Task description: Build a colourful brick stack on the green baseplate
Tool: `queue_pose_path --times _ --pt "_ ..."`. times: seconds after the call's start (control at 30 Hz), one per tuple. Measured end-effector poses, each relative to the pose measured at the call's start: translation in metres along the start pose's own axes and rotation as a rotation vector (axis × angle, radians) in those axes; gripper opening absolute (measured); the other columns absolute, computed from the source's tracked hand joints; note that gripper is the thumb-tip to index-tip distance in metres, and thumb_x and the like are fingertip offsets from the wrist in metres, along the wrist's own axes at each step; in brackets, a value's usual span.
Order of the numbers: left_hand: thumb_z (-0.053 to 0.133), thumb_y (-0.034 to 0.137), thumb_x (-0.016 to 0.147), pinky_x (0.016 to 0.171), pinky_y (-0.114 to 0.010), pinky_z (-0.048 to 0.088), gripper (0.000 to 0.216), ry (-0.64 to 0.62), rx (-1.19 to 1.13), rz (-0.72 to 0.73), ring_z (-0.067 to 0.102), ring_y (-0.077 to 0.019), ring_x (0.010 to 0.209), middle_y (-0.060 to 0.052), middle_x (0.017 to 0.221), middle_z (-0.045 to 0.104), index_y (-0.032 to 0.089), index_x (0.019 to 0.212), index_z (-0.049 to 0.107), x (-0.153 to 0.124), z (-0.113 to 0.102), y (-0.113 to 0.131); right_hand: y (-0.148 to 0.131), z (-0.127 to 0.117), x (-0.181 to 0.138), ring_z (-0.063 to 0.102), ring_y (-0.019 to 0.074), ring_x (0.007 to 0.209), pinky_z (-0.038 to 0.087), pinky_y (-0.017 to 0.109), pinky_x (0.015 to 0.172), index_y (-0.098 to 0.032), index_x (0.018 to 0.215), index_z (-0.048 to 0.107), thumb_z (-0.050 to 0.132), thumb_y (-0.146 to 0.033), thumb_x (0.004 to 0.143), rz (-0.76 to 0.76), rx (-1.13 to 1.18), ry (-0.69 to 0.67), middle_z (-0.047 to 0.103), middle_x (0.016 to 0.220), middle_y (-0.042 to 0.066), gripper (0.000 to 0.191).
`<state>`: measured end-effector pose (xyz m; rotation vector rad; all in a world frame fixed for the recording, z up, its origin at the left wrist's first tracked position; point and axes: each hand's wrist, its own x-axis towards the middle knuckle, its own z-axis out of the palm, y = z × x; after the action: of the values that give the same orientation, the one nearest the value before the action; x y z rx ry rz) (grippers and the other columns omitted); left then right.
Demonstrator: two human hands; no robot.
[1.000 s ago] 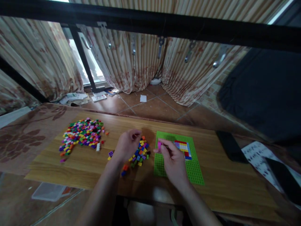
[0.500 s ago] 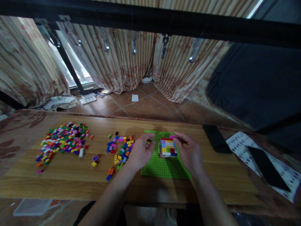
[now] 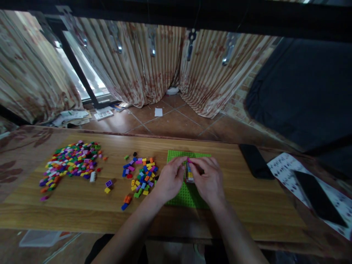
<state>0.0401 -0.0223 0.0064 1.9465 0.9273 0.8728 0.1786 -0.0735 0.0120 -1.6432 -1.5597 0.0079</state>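
Note:
Both hands meet above a small block of multicoloured building bricks (image 3: pixel 190 177) that stands on a green studded baseplate (image 3: pixel 189 198). My right hand (image 3: pixel 207 178) is closed, its thumb and fingertips pinching a small pink building brick (image 3: pixel 189 160) over the block's far edge. From the left, my left hand (image 3: pixel 171 178) brings its closed fingertips to the same pink brick. The hands cover much of the brick block, so only a narrow strip of its top and near side shows between them.
Loose bricks (image 3: pixel 144 178) lie left of the baseplate, and a larger brick pile (image 3: pixel 73 159) spreads at far left. A white brick (image 3: pixel 92 177) sits beside that pile. At right are a black phone (image 3: pixel 255 161), a printed sheet (image 3: pixel 284 167) and another dark flat device (image 3: pixel 317 196).
My right hand has moved left with the pink brick, bringing it to the left fingertips. My left hand's fingers have drawn closer together. More of the brick block is now covered.

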Motion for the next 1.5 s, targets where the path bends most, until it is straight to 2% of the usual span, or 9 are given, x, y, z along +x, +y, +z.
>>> queue_pose_path --times 0.33,0.63,0.97,1.2,1.3,1.37,1.5 --pt "0.044 0.009 0.090 0.105 -0.038 0.047 0.038 -0.025 -0.019 -0.016 0.062 -0.0201 0.115 -0.011 0.123 0.067 0.016 0.123 0.063 -0.001 0.002 0.000 0.007 -0.005 0.000 0.058 0.0221 0.092 0.046 0.039 0.083 -0.026 0.094 0.073 0.061 -0.031 0.090 0.030 0.108 -0.085 0.070 0.091 0.003 0.014" --pt "0.044 0.012 0.091 0.104 -0.036 0.048 0.037 -0.019 -0.033 -0.013 0.062 -0.0193 0.114 -0.009 0.124 0.067 0.018 0.123 0.062 -0.002 0.005 -0.002 0.012 -0.004 0.001 0.060 0.0232 0.096 0.047 0.043 0.087 -0.028 0.090 0.075 0.062 -0.034 0.089 0.047 0.130 -0.067 0.071 0.098 0.004 0.014" --pt "0.044 0.014 0.091 0.100 -0.035 0.050 0.035 0.006 -0.056 -0.037 0.064 -0.0190 0.110 -0.007 0.117 0.070 0.020 0.120 0.063 -0.003 0.010 -0.003 0.015 -0.001 0.000 0.063 0.0226 0.095 0.049 0.045 0.090 -0.030 0.088 0.076 0.062 -0.032 0.088 -0.001 0.183 -0.043 0.074 0.095 0.003 0.014" --pt "0.044 0.013 0.090 0.102 -0.037 0.050 0.037 0.003 -0.074 -0.093 0.064 -0.0209 0.112 -0.011 0.121 0.069 0.015 0.123 0.061 -0.005 0.010 -0.001 0.018 -0.002 -0.003 0.064 0.0231 0.098 0.048 0.047 0.093 -0.028 0.088 0.076 0.063 -0.035 0.088 0.060 0.211 -0.074 0.072 0.102 0.005 0.014" --pt "0.046 0.012 0.088 0.099 -0.036 0.051 0.040 0.039 -0.076 -0.116 0.065 -0.0206 0.110 -0.010 0.121 0.069 0.016 0.126 0.059 -0.003 0.003 -0.003 0.019 -0.006 -0.005 0.063 0.0239 0.104 0.046 0.048 0.097 -0.028 0.094 0.075 0.062 -0.037 0.088 0.096 0.250 -0.013 0.071 0.110 0.006 0.017" --pt "0.048 0.012 0.087 0.097 -0.034 0.052 0.036 0.074 -0.065 -0.117 0.067 -0.0199 0.105 -0.009 0.118 0.071 0.017 0.119 0.063 0.001 -0.008 -0.007 0.018 -0.008 -0.005 0.063 0.0236 0.105 0.046 0.047 0.097 -0.027 0.096 0.075 0.061 -0.036 0.088 0.121 0.297 0.088 0.071 0.110 0.006 0.018" --pt "0.048 0.016 0.087 0.087 -0.030 0.054 0.027 0.168 0.008 -0.144 0.068 -0.0182 0.091 -0.006 0.099 0.075 0.016 0.100 0.072 0.010 -0.049 -0.023 0.018 -0.009 -0.006 0.067 0.0229 0.096 0.051 0.045 0.091 -0.023 0.094 0.074 0.063 -0.035 0.086 0.211 0.352 0.229 0.073 0.101 0.006 0.018"
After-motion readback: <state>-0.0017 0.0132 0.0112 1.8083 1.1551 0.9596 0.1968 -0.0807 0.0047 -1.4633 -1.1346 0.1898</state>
